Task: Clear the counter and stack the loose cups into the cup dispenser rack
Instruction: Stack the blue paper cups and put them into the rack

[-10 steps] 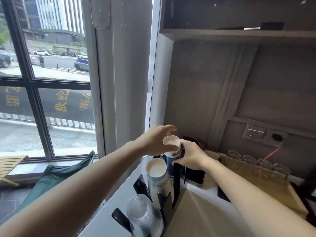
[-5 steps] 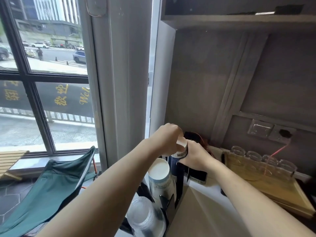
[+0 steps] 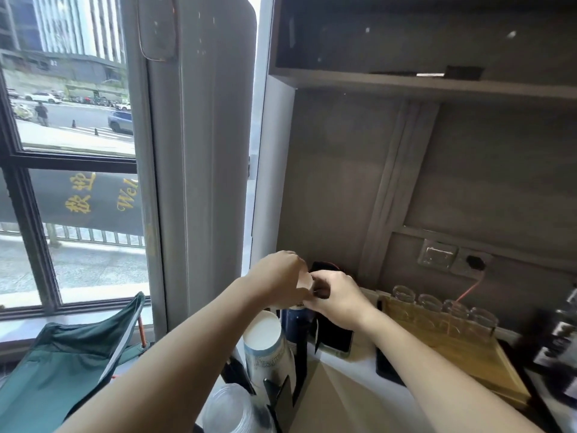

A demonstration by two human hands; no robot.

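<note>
From the head view, both my arms reach forward to the far left corner of the table [image 3: 349, 398], beside the window. My left hand [image 3: 278, 278] curls over a small white paper cup [image 3: 304, 284]; its grip is closed around the cup's side, with the fingers wrapped over the top edge. My right hand [image 3: 335, 296] meets it from the other side, fingertips pinched on the same cup, so both grips have hold of that one cup. The cup sits tilted, its pale bottom turned toward me, right above the dark blue cup stack [image 3: 295, 323] that stands in the far slot of the black cup dispenser rack [image 3: 281, 398]. I cannot tell whether the cup already touches the stack beneath it, since my fingers cover the join.

In the next slot toward me a stack of white paper cups [image 3: 265, 342] leans with its open mouth up and toward the window. Nearest the bottom edge, a stack of clear plastic cups [image 3: 232, 410] lies in the front slot.

Behind my right hand a black device [image 3: 334, 337] stands against the wall. Right of it, a wooden tray [image 3: 462, 357] rests on the table with four clear glasses [image 3: 443, 310] in a row along its back edge. A dark bottle [image 3: 559, 339] stands at the far right. A green folding chair [image 3: 62, 360] stands by the window.
</note>
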